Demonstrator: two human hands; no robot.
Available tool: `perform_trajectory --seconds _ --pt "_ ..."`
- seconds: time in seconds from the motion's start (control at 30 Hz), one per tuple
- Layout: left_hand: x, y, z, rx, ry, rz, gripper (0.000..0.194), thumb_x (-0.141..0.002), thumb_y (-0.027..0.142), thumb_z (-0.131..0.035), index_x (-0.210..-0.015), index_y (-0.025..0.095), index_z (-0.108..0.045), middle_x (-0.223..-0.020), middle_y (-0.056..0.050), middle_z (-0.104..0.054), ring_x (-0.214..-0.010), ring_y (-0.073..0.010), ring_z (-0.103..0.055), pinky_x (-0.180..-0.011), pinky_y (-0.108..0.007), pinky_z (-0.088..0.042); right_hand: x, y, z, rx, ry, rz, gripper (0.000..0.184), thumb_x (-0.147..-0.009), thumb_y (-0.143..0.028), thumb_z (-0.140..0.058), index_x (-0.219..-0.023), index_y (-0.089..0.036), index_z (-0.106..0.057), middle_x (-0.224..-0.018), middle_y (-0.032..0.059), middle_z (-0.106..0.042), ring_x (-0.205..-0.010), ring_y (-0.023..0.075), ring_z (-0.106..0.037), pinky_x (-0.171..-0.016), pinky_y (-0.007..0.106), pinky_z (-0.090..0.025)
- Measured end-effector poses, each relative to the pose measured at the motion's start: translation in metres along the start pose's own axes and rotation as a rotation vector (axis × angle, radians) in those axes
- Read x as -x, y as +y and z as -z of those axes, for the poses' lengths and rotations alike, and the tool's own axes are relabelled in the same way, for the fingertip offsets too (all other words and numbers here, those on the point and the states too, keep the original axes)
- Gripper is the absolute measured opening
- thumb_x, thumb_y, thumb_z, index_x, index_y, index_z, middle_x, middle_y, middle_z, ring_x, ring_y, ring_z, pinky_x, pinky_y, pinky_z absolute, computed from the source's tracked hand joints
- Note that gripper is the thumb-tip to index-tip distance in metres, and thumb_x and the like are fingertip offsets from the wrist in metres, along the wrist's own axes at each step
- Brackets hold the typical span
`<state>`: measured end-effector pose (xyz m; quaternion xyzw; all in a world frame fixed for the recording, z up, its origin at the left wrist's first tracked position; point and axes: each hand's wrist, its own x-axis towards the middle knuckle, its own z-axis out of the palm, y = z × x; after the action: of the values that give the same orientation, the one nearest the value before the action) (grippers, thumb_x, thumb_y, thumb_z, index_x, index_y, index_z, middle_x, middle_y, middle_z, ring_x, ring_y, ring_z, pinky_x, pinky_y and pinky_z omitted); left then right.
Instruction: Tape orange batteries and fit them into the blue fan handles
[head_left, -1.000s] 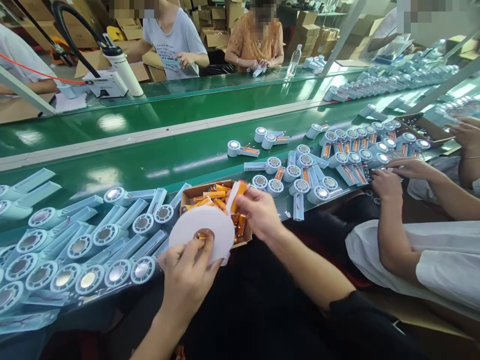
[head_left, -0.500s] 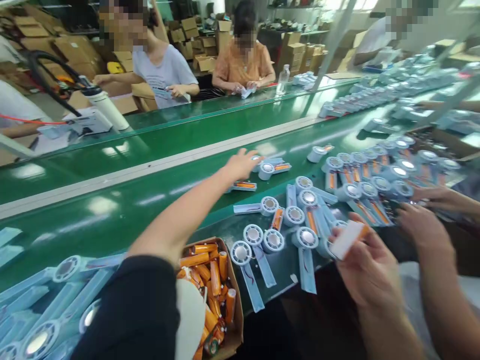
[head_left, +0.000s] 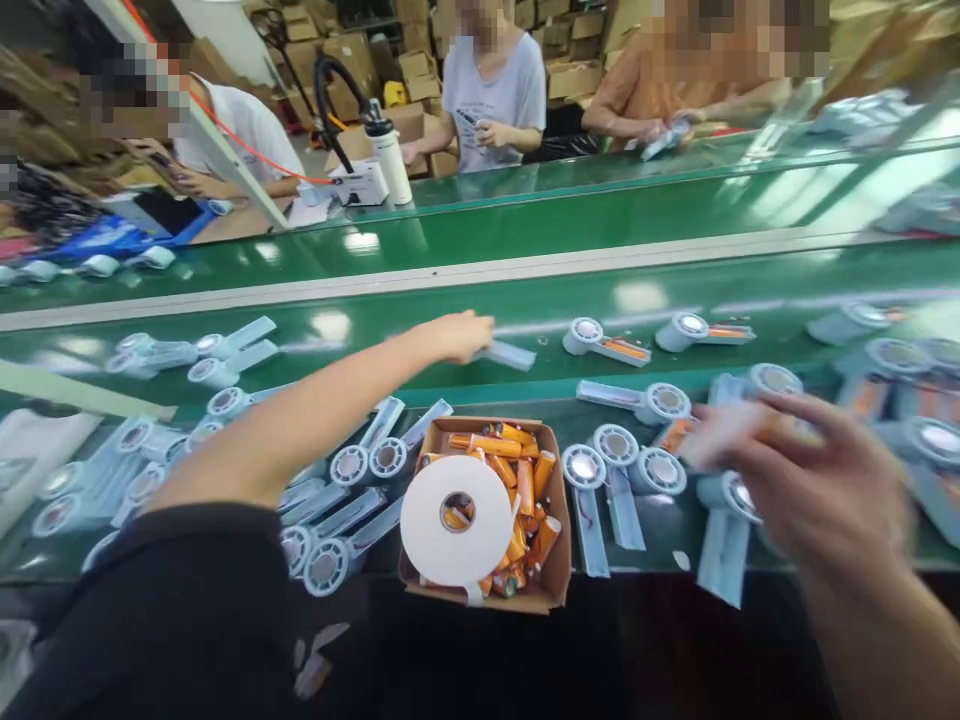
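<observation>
My left hand [head_left: 466, 337] reaches out over the green belt, its fingers closed on a light-blue handheld fan. Only the fan's open handle [head_left: 511, 355] shows, pointing right; its head is hidden behind the hand. Blurred by motion, my right hand [head_left: 817, 465] is raised at the right. Between its thumb and fingers is an orange battery with a white strip [head_left: 721, 436], of which mainly the white side shows. Beneath it lie several fans, one with its round head [head_left: 660, 470] beside the white strip. Between my arms stands a cardboard box [head_left: 559, 560] of orange batteries [head_left: 525, 485].
A white tape roll [head_left: 427, 520] rests on the box. Fans without visible batteries [head_left: 330, 565] crowd the left side. Two battery-fitted fans [head_left: 619, 348] lie on the belt [head_left: 360, 365]. Co-workers sit across the line, near a white bottle [head_left: 391, 165]. A slanted post [head_left: 202, 130] stands at left.
The view has swung left, bringing the box to the middle. My left hand's spread fingers have closed on a fan. My right hand still holds the battery with the white strip.
</observation>
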<state>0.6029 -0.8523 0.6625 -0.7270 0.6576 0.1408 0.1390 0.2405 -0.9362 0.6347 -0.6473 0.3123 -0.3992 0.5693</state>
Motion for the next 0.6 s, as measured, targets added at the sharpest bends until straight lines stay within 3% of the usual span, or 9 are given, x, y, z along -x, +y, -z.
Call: perform_trajectory --seconds 0.07,0.13,0.2,0.27,0.33,0.47,0.6 --pt "0.016 -0.016 -0.032 0.038 -0.007 0.005 0.03 -0.064 0.009 -0.073 -0.09 0.019 -0.084 -0.129 -0.017 -0.073 -0.118 -0.0359 -0.067 -0.096 -0.043 -0.056 -0.031 0.007 -0.05 0.038 -0.112 0.025 0.045 -0.068 -0.041 -0.095 -0.109 -0.038 -0.079 -0.091 0.0019 -0.084 -0.086 0.0311 -0.083 -0.08 0.052 -0.068" --pt "0.019 -0.022 -0.053 0.09 0.006 -0.006 0.025 -0.065 0.018 -0.075 -0.088 0.024 -0.084 -0.129 -0.011 -0.074 -0.116 -0.032 -0.066 -0.096 -0.04 -0.055 -0.063 0.017 -0.102 0.088 -0.302 0.051 0.05 -0.072 -0.041 -0.09 -0.117 -0.025 -0.077 -0.088 0.003 -0.084 -0.078 0.024 -0.079 -0.08 0.044 -0.066" --pt "0.014 -0.023 -0.065 0.15 0.029 -0.017 0.019 -0.068 0.025 -0.075 -0.085 0.028 -0.084 -0.13 -0.005 -0.076 -0.113 -0.0265 -0.067 -0.096 -0.035 -0.052 -0.085 0.028 -0.146 0.194 -0.446 0.057 0.049 -0.077 -0.034 -0.084 -0.123 -0.019 -0.075 -0.083 0.0013 -0.082 -0.076 0.0191 -0.076 -0.078 0.035 -0.062" --pt "0.009 -0.027 -0.068 0.213 0.052 -0.019 0.016 -0.071 0.03 -0.074 -0.083 0.029 -0.083 -0.128 -0.001 -0.077 -0.11 -0.0224 -0.068 -0.092 -0.029 -0.051 -0.093 0.036 -0.175 0.352 -0.528 0.082 0.044 -0.081 -0.027 -0.082 -0.123 -0.017 -0.074 -0.077 -0.0012 -0.08 -0.072 0.0162 -0.074 -0.076 0.03 -0.058" --pt "0.005 -0.033 -0.07 0.275 0.075 -0.013 0.016 -0.073 0.032 -0.071 -0.084 0.029 -0.082 -0.123 0.002 -0.079 -0.105 -0.0195 -0.069 -0.087 -0.025 -0.049 -0.091 0.042 -0.19 0.534 -0.578 0.128 0.04 -0.085 -0.025 -0.081 -0.124 -0.017 -0.073 -0.076 -0.0025 -0.079 -0.071 0.015 -0.072 -0.076 0.028 -0.055" --pt "0.002 -0.041 -0.075 0.374 0.142 0.05 0.022 -0.081 0.034 -0.065 -0.094 0.026 -0.081 -0.104 0.001 -0.082 -0.092 -0.0184 -0.071 -0.079 -0.025 -0.048 -0.077 0.044 -0.195 0.943 -0.715 0.246 0.039 -0.099 -0.033 -0.073 -0.136 -0.021 -0.069 -0.088 -0.0009 -0.082 -0.078 0.0154 -0.074 -0.078 0.025 -0.052" --pt "-0.005 -0.037 -0.078 0.448 0.216 0.13 0.024 -0.081 0.031 -0.067 -0.099 0.026 -0.081 -0.11 -0.003 -0.083 -0.101 -0.0229 -0.074 -0.082 -0.028 -0.051 -0.072 0.039 -0.2 1.185 -0.74 0.257 0.042 -0.101 -0.038 -0.072 -0.141 -0.025 -0.069 -0.104 0.0084 -0.083 -0.096 0.0266 -0.078 -0.083 0.031 -0.053"
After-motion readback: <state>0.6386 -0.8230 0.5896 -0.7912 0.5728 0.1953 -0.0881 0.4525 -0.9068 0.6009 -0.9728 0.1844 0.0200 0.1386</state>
